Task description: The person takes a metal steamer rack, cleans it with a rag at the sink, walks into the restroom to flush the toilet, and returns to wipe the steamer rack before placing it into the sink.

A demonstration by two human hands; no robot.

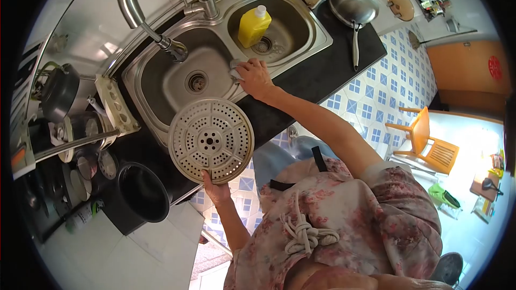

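Note:
A round metal steamer rack [228, 118], full of punched holes, is tilted over the near left edge of the sink. My left hand [215, 190] grips its lower rim, thumb on top and the other fingers mostly hidden beneath. My right hand [257, 79] is closed on a crumpled grey-white cloth [235, 71] at the divider between the bowls of the steel double sink [217, 96]. In the right bowl stands a yellow bottle [252, 28] with a white cap, close to the drain.
A steel faucet [131, 2] arches over the left bowl. A lidded pan [352, 5] sits on the black counter [317, 78] to the right. At lower left are a black pot [141, 190] and a dish rack [75, 147]. A wooden chair [424, 139] stands on the right.

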